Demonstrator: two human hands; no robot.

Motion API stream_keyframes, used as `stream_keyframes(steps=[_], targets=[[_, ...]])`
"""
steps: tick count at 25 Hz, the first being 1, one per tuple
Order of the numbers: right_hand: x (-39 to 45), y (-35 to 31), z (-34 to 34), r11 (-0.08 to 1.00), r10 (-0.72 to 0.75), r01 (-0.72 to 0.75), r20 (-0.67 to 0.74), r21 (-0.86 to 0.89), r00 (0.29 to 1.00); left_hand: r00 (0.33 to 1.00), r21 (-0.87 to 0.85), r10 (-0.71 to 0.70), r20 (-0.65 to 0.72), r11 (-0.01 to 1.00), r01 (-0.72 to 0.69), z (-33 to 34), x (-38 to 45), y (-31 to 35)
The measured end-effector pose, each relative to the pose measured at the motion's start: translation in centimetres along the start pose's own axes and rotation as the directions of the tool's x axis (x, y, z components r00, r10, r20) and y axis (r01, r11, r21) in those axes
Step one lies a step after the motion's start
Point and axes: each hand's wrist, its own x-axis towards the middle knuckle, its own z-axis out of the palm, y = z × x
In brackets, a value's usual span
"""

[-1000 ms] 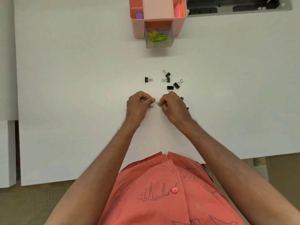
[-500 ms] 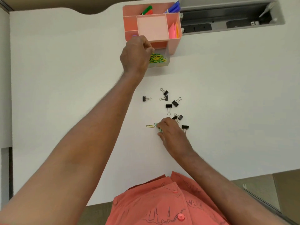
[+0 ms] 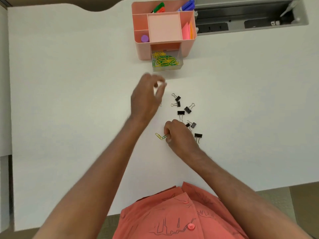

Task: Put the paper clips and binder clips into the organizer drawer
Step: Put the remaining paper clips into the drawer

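Paper clips: a green paper clip [image 3: 165,136] is pinched in the right hand [image 3: 179,137], a yellow paper clip [image 3: 158,135] just beside it on the tabletop [image 3: 69,83]. The left hand [image 3: 145,99] hangs spread, empty. The drawer [image 3: 166,61] already holds many; binder clips [image 3: 181,112] remain scattered.

Organizer [image 3: 143,50] at the counter's [image 3: 69,83] far edge, drawer [image 3: 166,62] pulled out in front, paper clips [image 3: 164,59] inside. Nearer, binder clips [image 3: 180,112] scattered right of centre; two loose clips [image 3: 158,135] just left of them.
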Motion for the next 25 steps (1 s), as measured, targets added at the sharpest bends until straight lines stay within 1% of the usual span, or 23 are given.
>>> stream_keyframes(steps=[2,4,6,8,10,12,13,15,18,19,20,23,25], targets=[[0.8,0.2,-1.7,0.966,0.136,-0.142,0.039,0.218,0.99,0.993,-0.054,-0.051,0.109,0.997,0.057,0.5,-5.9,-1.8],[1.8,0.2,-4.4,0.867,0.253,-0.258,0.07,0.427,0.965,0.966,-0.04,-0.088,0.242,0.994,0.1,0.8,-10.8,-3.4],[3.5,-0.2,-7.7,0.79,0.273,-0.258,0.058,0.556,0.96,0.933,0.026,-0.083,0.351,0.997,0.079,0.8,-13.8,-4.2],[6.0,-1.1,-11.3,0.781,0.243,-0.172,-0.038,0.601,0.969,0.917,0.08,-0.083,0.389,0.995,0.056,0.9,-14.7,-4.2],[9.6,-2.5,-14.2,0.84,0.177,-0.049,-0.187,0.541,0.966,0.918,0.139,-0.093,0.385,0.989,0.042,1.2,-14.3,-3.6],[13.3,-3.8,-15.9,0.92,0.073,0.047,-0.287,0.389,0.955,0.928,0.174,-0.09,0.36,0.984,0.028,1.8,-13.9,-3.1],[15.0,-4.2,-16.2,0.953,0.024,0.069,-0.301,0.296,0.953,0.934,0.178,-0.082,0.347,0.984,0.02,2.1,-13.7,-2.9],[17.6,-4.5,-15.8,0.989,-0.046,0.082,-0.279,0.121,0.959,0.938,0.193,-0.088,0.337,0.981,0.023,2.6,-13.4,-2.9],[19.1,-4.3,-14.1,0.993,-0.101,0.086,-0.231,-0.075,0.968,0.929,0.27,-0.146,0.341,0.961,0.052,2.9,-13.0,-2.9],[19.1,-4.1,-13.7,0.991,-0.11,0.09,-0.233,-0.095,0.966,0.926,0.293,-0.163,0.342,0.954,0.059,2.9,-12.8,-2.7],[18.9,-4.0,-13.4,0.993,-0.111,0.094,-0.252,-0.078,0.961,0.923,0.306,-0.173,0.344,0.95,0.064,2.9,-12.7,-2.6],[17.0,-4.0,-12.8,0.988,-0.089,0.13,-0.374,0.086,0.923,0.912,0.283,-0.177,0.37,0.957,0.07,2.6,-12.1,-2.3],[14.2,-3.8,-11.6,0.976,-0.058,0.139,-0.419,0.166,0.906,0.9,0.206,-0.202,0.385,0.97,0.129,2.1,-11.7,-2.7]])
